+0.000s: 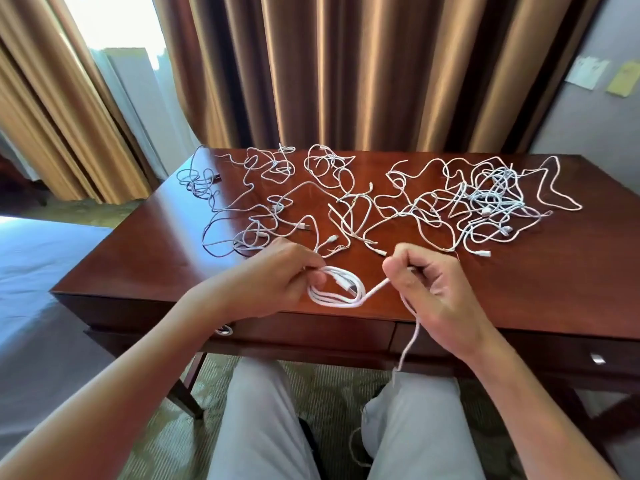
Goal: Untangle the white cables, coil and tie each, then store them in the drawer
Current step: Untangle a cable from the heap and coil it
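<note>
At six o'clock on the desk (485, 306), my left hand (277, 275) pinches the coiled cable (337, 289) while my right hand (426, 289) grips its tail at three o'clock, and too hard a tug could spring the loops into the tangle (381, 199) at twelve.

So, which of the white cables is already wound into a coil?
The coiled cable held by the left hand at the near table edge. Its loops lie neatly together; the right hand pinches its free end. The others lie loose and tangled on the table.
</note>
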The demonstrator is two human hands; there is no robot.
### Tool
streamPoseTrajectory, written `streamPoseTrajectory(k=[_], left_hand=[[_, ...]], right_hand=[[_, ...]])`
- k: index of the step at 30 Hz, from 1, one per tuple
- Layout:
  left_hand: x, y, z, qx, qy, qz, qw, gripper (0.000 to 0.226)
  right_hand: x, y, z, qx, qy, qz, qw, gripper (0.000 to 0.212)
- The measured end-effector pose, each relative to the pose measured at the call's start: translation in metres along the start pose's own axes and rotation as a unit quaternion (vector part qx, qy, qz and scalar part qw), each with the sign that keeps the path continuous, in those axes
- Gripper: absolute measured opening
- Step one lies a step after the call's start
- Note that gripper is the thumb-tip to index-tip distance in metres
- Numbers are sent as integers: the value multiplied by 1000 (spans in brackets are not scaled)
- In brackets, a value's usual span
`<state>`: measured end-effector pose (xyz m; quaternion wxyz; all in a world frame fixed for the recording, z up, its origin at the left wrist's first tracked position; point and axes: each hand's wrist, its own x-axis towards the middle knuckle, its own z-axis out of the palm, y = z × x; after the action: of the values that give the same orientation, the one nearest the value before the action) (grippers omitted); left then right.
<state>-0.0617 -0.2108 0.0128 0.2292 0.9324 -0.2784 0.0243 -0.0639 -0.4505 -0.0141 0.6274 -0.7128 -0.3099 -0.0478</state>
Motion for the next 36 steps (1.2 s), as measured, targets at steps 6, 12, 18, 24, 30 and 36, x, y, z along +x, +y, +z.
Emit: streamPoseTrajectory(k=[6,12,18,24,30,36], left_hand=[[3,21,20,-274,-89,-5,957,33],[5,30,47,-518,-33,-17,855,32],[2,27,56,-595,-41,-81,799,16],[3,16,43,-595,73,-150,786,31],[3,21,26,-466,43,-130,874,31],[0,16,31,-416,77,-122,898,17]], right_hand=[[19,-14,35,124,59,1,991,47],[20,-10,62,193,130,29,972,46],[19,0,58,80,193,31,978,36],[22,11,48,-69,191,36,978,40],[20,13,48,-156,122,42,979,39],[15,20,44,-139,108,51,983,36]])
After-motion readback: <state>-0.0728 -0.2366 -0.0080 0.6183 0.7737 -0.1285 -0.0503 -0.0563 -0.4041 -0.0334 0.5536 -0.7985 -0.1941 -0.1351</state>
